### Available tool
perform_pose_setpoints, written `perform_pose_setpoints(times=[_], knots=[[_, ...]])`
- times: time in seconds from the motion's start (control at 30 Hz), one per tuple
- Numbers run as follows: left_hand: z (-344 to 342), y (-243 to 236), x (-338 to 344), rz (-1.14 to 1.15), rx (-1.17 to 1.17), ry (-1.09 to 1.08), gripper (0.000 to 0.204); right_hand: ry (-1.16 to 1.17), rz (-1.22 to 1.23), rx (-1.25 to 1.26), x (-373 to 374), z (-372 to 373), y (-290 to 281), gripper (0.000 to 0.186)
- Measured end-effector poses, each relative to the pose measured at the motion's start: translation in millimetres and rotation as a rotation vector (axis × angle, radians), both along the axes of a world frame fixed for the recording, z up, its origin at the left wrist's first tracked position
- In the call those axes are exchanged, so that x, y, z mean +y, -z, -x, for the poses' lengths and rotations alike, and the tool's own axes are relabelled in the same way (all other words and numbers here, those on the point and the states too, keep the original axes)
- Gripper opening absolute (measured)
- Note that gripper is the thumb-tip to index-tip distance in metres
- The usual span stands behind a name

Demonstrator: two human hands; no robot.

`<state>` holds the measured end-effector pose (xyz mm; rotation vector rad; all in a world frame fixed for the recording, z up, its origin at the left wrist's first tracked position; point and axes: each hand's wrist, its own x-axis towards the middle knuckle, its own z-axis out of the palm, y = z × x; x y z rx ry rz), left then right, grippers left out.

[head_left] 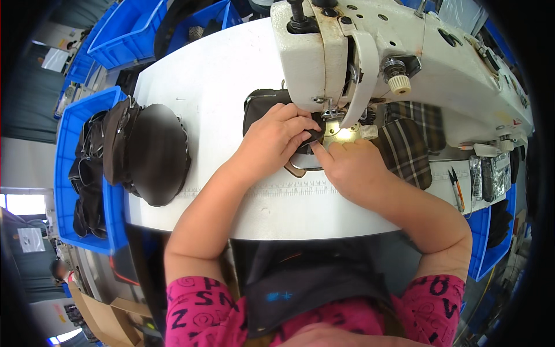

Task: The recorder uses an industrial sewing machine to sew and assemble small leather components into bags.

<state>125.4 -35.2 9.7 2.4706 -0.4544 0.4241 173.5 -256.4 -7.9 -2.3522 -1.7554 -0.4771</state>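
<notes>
My left hand (277,134) has its fingers closed on a dark fabric piece with a zipper edge (257,107), just left of the white sewing machine's lit needle plate (341,130). My right hand (347,162) is beside it, index finger reaching to the edge of the dark piece below the presser foot (329,113), the other fingers curled against the work. The tips of some fingers and the fabric under them are hidden. Plaid fabric (404,150) lies just right of my right hand, under the machine arm.
A blue bin (63,173) of dark pouches (153,153) sits at the table's left end. More blue bins (115,40) stand behind. Orange-handled scissors (457,188) and clear packets (488,176) lie at the right, above another bin (480,237). A person (60,272) appears at far left.
</notes>
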Motion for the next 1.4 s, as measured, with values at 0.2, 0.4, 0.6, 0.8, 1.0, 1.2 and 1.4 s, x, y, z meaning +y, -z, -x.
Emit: perform_pose_setpoints(times=[0.2, 0.4, 0.6, 0.8, 1.0, 1.2, 1.4], knots=[[2, -2, -5, -0.087, 0.046, 0.019, 0.021, -0.002, 0.156, 0.023, -5, 3, -10, 0.042], [2, -6, -9, -0.35, -0.018, 0.04, 0.034, 0.002, 0.134, 0.161, -4, 2, -16, 0.023], [5, -5, -13, -0.381, -0.008, 0.027, 0.054, 0.021, 0.179, 0.172, -5, 4, -18, 0.021], [6, -4, -17, -0.379, 0.007, -0.01, 0.06, 0.008, 0.163, 0.161, -6, 4, -18, 0.023], [2, -3, -20, -0.326, 0.016, -0.092, 0.02, 0.03, 0.106, 0.089, -4, 2, -12, 0.036], [-2, 5, -17, -0.359, -0.039, -0.108, 0.042, 0.062, 0.116, 0.074, -5, 0, -7, 0.043], [-10, 3, -5, -0.231, 0.0, -0.051, 0.022, 0.04, 0.094, 0.117, -5, -1, -10, 0.048]])
